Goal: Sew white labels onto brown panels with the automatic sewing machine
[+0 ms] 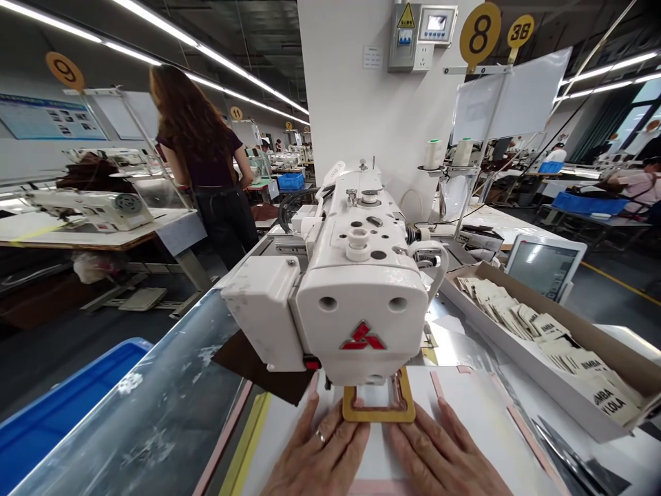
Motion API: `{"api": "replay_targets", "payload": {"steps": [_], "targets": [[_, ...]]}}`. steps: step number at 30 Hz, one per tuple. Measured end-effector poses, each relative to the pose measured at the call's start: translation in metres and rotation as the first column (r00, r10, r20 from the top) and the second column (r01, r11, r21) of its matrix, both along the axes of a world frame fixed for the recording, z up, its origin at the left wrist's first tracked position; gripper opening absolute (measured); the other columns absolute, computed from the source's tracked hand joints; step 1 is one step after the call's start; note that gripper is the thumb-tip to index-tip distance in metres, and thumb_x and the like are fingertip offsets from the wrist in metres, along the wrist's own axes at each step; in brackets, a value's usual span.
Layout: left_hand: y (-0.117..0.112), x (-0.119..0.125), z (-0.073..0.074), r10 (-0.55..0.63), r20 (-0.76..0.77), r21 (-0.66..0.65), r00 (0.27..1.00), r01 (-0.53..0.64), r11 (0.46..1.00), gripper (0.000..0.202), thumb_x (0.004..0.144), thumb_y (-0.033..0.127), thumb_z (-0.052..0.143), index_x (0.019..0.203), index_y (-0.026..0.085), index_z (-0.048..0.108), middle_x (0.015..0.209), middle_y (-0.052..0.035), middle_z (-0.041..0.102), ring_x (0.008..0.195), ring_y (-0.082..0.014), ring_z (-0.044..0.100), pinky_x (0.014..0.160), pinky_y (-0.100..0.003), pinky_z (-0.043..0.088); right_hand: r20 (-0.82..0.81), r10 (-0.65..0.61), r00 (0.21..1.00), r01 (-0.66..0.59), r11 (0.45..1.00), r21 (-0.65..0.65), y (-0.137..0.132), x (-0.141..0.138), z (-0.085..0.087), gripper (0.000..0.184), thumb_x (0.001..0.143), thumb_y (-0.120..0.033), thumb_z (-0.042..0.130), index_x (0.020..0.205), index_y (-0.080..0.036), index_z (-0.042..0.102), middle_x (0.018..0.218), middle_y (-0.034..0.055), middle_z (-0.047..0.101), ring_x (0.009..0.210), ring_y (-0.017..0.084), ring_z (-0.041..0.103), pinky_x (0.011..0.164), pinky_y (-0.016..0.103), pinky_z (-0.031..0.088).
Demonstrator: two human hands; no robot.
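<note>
White sheet (379, 451) lies beneath the sewing machine's head (361, 296), reaching the yellow clamp frame (379, 415). Left hand (320, 455) and right hand (444, 451) rest flat on it beside the frame's near corners, fingers outstretched, slightly spread, gripping nothing, presumably keeping it smooth and steady. Printed labels (552, 337) stand in a carton (547, 399) at right, likely for easy reach.

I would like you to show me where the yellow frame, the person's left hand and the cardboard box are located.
Yellow frame (379, 415): head view, on its near bar.
Left hand (324, 456): head view, on the back of the hand.
Cardboard box (612, 352): head view, on its brown inner wall.
</note>
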State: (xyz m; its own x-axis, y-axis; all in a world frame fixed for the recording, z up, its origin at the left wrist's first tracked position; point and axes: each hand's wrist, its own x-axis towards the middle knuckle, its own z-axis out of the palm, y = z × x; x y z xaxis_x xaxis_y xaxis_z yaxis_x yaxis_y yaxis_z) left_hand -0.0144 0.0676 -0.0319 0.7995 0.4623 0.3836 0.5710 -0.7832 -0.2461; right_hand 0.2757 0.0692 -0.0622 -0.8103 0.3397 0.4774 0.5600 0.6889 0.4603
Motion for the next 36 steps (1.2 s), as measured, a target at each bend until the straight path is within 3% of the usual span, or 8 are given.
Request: {"api": "replay_targets", "payload": {"steps": [9, 14, 17, 19, 23, 27, 31, 36], "targets": [[-0.001, -0.003, 0.003, 0.0, -0.038, 0.001, 0.999, 0.0, 1.0, 0.083, 0.105, 0.078, 0.041, 0.15, 0.01, 0.059, 0.15, -0.0132, 0.065, 0.147, -0.0284, 0.051, 0.134, -0.05, -0.008, -0.095, 0.032, 0.995, -0.038, 0.997, -0.06, 0.005, -0.006, -0.003, 0.046, 0.113, -0.05, 0.049, 0.14, -0.019, 0.068, 0.141, 0.0078, 0.072, 0.134, 0.025, 0.065, 0.131, 0.052, 0.027], [0.0, -0.008, 0.002, 0.01, -0.017, -0.025, 1.0, -0.01, 1.0, 0.07, 0.11, 0.067, 0.044, 0.149, 0.012, 0.06, 0.15, -0.0111, 0.065, 0.151, -0.0255, 0.047, 0.135, -0.046, -0.004, -0.056, -0.001, 0.998, -0.002, 0.999, -0.042, -0.004, -0.01, -0.013, 0.046, 0.113, -0.05, 0.048, 0.14, -0.019, 0.069, 0.146, 0.0054, 0.069, 0.127, 0.023, 0.069, 0.13, 0.049, 0.031], [0.001, -0.011, 0.003, 0.012, -0.007, -0.045, 1.0, -0.012, 0.999, 0.073, 0.109, 0.072, 0.041, 0.148, 0.014, 0.061, 0.149, -0.0084, 0.066, 0.153, -0.0229, 0.045, 0.136, -0.041, 0.0, -0.053, 0.005, 0.999, -0.006, 0.999, -0.032, -0.004, -0.014, -0.016, 0.042, 0.115, -0.043, 0.045, 0.14, -0.02, 0.069, 0.149, 0.0022, 0.067, 0.127, 0.021, 0.069, 0.131, 0.048, 0.029], [0.001, -0.01, 0.005, 0.017, -0.017, -0.059, 1.0, -0.018, 0.998, 0.081, 0.108, 0.077, 0.034, 0.151, 0.012, 0.059, 0.153, -0.0089, 0.063, 0.153, -0.0245, 0.044, 0.135, -0.042, -0.001, -0.074, 0.011, 0.997, -0.015, 0.999, -0.051, -0.002, -0.012, -0.015, 0.039, 0.114, -0.04, 0.048, 0.14, -0.02, 0.069, 0.147, 0.0034, 0.068, 0.13, 0.022, 0.068, 0.13, 0.048, 0.029], [0.001, -0.005, 0.007, 0.013, -0.004, -0.033, 1.0, -0.013, 0.999, 0.073, 0.111, 0.07, 0.038, 0.156, 0.015, 0.054, 0.157, -0.008, 0.059, 0.15, -0.0252, 0.048, 0.135, -0.047, -0.005, -0.1, 0.024, 0.995, -0.032, 0.996, -0.079, 0.002, -0.001, -0.011, 0.043, 0.11, -0.047, 0.057, 0.143, -0.021, 0.066, 0.144, 0.0071, 0.07, 0.139, 0.026, 0.062, 0.129, 0.05, 0.033], [0.004, -0.004, 0.005, -0.003, 0.023, -0.047, 1.0, 0.004, 0.999, 0.076, 0.108, 0.074, 0.044, 0.158, 0.017, 0.052, 0.155, -0.0087, 0.061, 0.148, -0.0262, 0.051, 0.135, -0.049, -0.002, -0.067, -0.005, 0.998, 0.002, 0.999, -0.047, -0.001, 0.001, -0.014, 0.052, 0.11, -0.058, 0.053, 0.141, -0.02, 0.068, 0.146, 0.007, 0.069, 0.138, 0.027, 0.062, 0.128, 0.05, 0.036], [0.003, -0.005, 0.006, -0.006, 0.025, -0.067, 1.0, 0.007, 0.998, 0.065, 0.112, 0.063, 0.046, 0.156, 0.015, 0.054, 0.156, -0.008, 0.06, 0.15, -0.0255, 0.049, 0.135, -0.046, -0.001, -0.043, -0.022, 0.999, 0.02, 0.999, -0.048, -0.003, -0.009, -0.014, 0.049, 0.112, -0.052, 0.048, 0.143, -0.02, 0.067, 0.153, 0.0052, 0.064, 0.131, 0.023, 0.067, 0.124, 0.044, 0.042], [0.002, -0.003, 0.009, -0.006, 0.032, -0.104, 0.999, 0.009, 0.995, 0.075, 0.111, 0.069, 0.038, 0.158, 0.013, 0.051, 0.156, -0.0106, 0.06, 0.151, -0.0273, 0.047, 0.136, -0.048, 0.002, -0.046, 0.023, 0.999, -0.024, 0.999, -0.028, 0.004, -0.014, -0.002, 0.043, 0.115, -0.041, 0.043, 0.14, -0.018, 0.069, 0.148, 0.0048, 0.067, 0.133, 0.021, 0.066, 0.132, 0.051, 0.021]]}}
